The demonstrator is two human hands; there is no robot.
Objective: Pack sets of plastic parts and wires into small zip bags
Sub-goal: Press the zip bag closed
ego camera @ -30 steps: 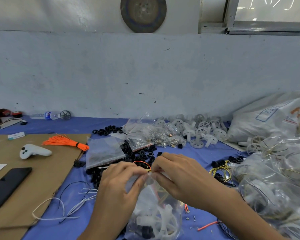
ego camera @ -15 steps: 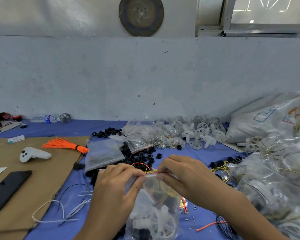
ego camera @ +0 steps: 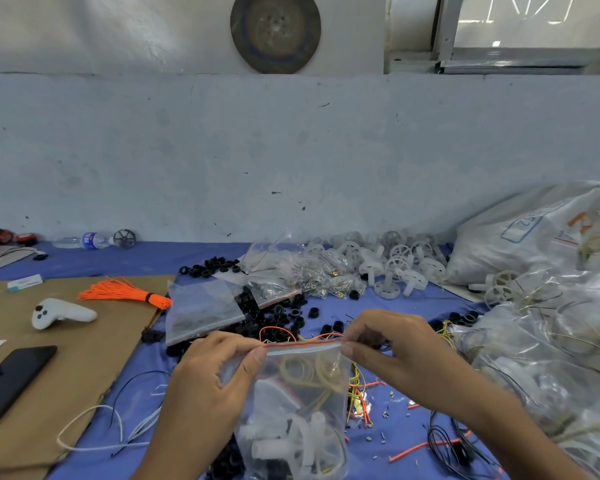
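While you hold the zip bag (ego camera: 298, 393) upright in front of you, each grip has one end of its red zip strip (ego camera: 302, 345). Your left grip (ego camera: 205, 386) pinches the strip's left end between thumb and forefinger, the other fingers curled behind the plastic. Your right grip (ego camera: 395, 355) pinches the right end the same way. The strip runs straight and taut between the two; whether it is sealed, you cannot tell from this view.

Inside the bag, yellow wire loops (ego camera: 298, 370) sit near the top and white plastic parts (ego camera: 291, 441) fill the lower half, with some black pieces at the very bottom. The bag's base reaches the lower edge of the view, so it is unclear whether it rests on the worktop (ego camera: 395, 306).

Just beyond your grips lies a scatter of black rings (ego camera: 278, 313), and a stack of empty bags (ego camera: 201, 310) lies touching them on the left. Farther back sits a heap of white wheels (ego camera: 395, 265), beside a big sack (ego camera: 534, 237). Filled bags (ego camera: 551, 358) are piled at your right. Loose wires (ego camera: 444, 441) lie under your right forearm.

To your left a cardboard sheet (ego camera: 84, 358) carries an orange bundle (ego camera: 125, 292), a white controller (ego camera: 61, 313) and a phone (ego camera: 11, 382).
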